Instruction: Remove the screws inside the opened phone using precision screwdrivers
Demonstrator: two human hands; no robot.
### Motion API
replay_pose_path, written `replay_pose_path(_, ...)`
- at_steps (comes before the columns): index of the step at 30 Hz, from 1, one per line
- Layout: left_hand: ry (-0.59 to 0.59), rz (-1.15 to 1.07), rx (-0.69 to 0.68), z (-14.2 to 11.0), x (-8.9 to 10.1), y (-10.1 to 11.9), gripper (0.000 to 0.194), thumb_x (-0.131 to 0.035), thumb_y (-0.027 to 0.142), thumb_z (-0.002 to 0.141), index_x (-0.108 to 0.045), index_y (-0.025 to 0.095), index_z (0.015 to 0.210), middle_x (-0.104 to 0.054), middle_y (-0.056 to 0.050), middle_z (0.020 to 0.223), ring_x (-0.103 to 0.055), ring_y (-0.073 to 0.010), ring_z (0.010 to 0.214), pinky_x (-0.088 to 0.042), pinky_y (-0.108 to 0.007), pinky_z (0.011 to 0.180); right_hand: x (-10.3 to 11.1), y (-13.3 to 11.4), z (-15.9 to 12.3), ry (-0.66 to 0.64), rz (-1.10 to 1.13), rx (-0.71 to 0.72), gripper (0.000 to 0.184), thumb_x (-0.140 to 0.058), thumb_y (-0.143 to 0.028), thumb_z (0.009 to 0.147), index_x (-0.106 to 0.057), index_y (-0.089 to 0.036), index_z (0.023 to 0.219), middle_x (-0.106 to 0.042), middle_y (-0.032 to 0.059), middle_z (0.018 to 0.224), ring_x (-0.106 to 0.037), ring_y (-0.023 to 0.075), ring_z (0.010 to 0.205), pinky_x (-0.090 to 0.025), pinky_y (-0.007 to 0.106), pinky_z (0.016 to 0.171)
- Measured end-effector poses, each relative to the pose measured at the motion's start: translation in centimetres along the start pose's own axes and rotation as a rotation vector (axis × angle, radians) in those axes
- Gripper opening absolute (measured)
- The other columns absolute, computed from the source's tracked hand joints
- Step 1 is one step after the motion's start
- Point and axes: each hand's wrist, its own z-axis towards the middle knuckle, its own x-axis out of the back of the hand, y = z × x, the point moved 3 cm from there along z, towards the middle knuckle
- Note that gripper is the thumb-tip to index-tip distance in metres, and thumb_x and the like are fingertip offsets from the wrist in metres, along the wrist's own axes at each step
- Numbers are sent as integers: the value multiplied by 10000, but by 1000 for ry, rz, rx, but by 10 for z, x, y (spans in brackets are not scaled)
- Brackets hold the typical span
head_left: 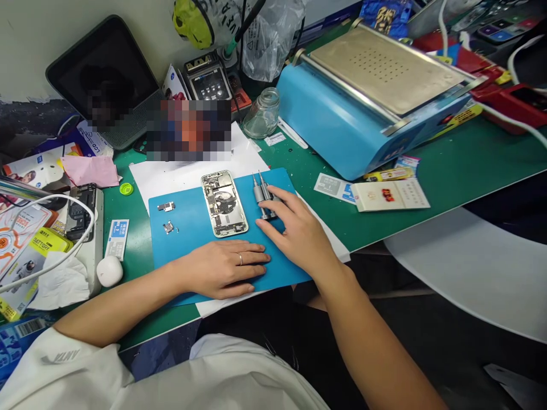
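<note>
My left hand (226, 269) lies flat, palm down, on the blue mat (192, 245), fingers stretched out and a ring on one of them. My right hand (294, 225) is over the right part of the mat, its fingers apart and bent around a small group of grey precision screwdrivers (261, 193). Its fingertips are at the screwdrivers; their far side is partly covered by the fingers. Between the hands and the back edge of the mat lies an opened phone (224, 204) with its inner parts showing. Small phone parts (168, 228) and a small board (166, 206) lie left of it.
A blue machine with a metal plate (384, 68) stands at the back right. Nearer are a glass jar (262, 114), a white cigarette box (391, 195) and cards. A dark-screened tablet device (106, 80) leans at the back left. A white earbud case (110, 271) sits by my left forearm.
</note>
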Motion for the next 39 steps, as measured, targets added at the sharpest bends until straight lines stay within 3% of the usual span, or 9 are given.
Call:
replay_pose_path(12, 11, -15, -6, 0, 0, -1, 404, -485, 316, 1041, -651, 60, 1307, -590, -172, 1449, -502, -278, 1419, -387, -401, 1237, 3, 0, -2, 71, 95, -84, 389, -400, -310, 1044, -642, -209, 1333, -618, 114, 1451, -580, 257, 1371, -503, 465, 1153)
replay_pose_path(19, 9, -38, 5, -1, -1, -2, 409, -478, 329, 1044, -647, 76, 1318, -582, -165, 1461, -488, -270, 1432, -389, -403, 1238, 7, 5, -2, 80, 155, -156, 416, -418, -226, 990, -612, -244, 1357, -653, 80, 1412, -615, 264, 1332, -530, 476, 1127)
replay_pose_path(24, 15, -49, 12, -1, 0, -2, 417, -466, 328, 1050, -652, 60, 1310, -589, -160, 1454, -497, -274, 1424, -379, -395, 1244, 6, 3, -1, 50, 74, -116, 448, -574, -280, 941, -591, -221, 1385, -586, 115, 1481, -583, 308, 1361, -529, 510, 1123)
replay_pose_path(28, 20, -48, 8, 0, 1, -2, 417, -469, 328, 1048, -653, 56, 1304, -600, -159, 1441, -504, -272, 1417, -384, -389, 1240, 2, 3, -2, 4, 29, -71, 442, -586, -291, 964, -589, -218, 1400, -569, 114, 1499, -578, 299, 1368, -548, 487, 1108)
replay_pose_path(33, 22, -41, 6, 0, 1, -1, 417, -468, 329, 1049, -658, 45, 1289, -604, -159, 1435, -513, -279, 1407, -380, -385, 1241, -3, 1, -3, 12, 9, 17, 304, -507, -277, 1018, -709, -219, 1237, -581, 108, 1492, -609, 283, 1339, -570, 465, 1082)
replay_pose_path(39, 4, -31, 17, 0, -1, -1, 420, -457, 346, 1052, -654, 65, 1294, -602, -158, 1437, -502, -279, 1417, -387, -390, 1233, 3, -2, -3, 23, 159, 52, 250, -537, -269, 1005, -753, -236, 1126, -640, 79, 1431, -654, 268, 1282, -573, 442, 1079)
